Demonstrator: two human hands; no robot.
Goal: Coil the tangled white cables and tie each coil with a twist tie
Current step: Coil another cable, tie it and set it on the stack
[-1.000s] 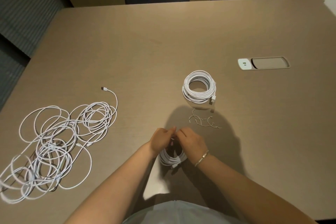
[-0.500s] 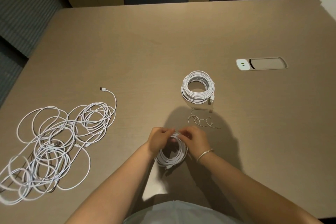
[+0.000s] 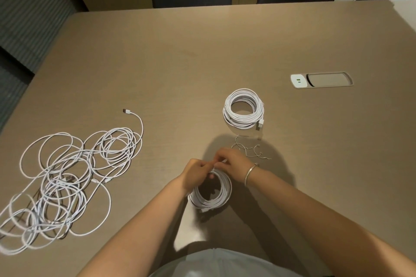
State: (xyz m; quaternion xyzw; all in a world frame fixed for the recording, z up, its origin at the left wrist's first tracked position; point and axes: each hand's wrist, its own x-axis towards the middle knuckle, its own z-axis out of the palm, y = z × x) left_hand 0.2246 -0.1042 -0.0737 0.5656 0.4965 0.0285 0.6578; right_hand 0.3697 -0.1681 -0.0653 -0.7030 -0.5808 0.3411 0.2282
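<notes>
Head view:
Left hand: low centre of the desk, fingers curled; its grip pinches the top of the held coil at the coil's 12 o'clock.
Right hand: touching the left at its 3 o'clock, fingers bent, grip pinching at the same spot; whether a twist tie sits between the fingertips cannot be told. A bracelet rings the wrist.
Held coil: white, round, hanging below both hands toward 6 o'clock.
Finished coil: flat on the desk at 12 o'clock from the hands, well apart.
Loose twist ties: between finished coil and right hand.
Tangled cables: far out at 9 o'clock.
Desk socket panel: at 2 o'clock.
</notes>
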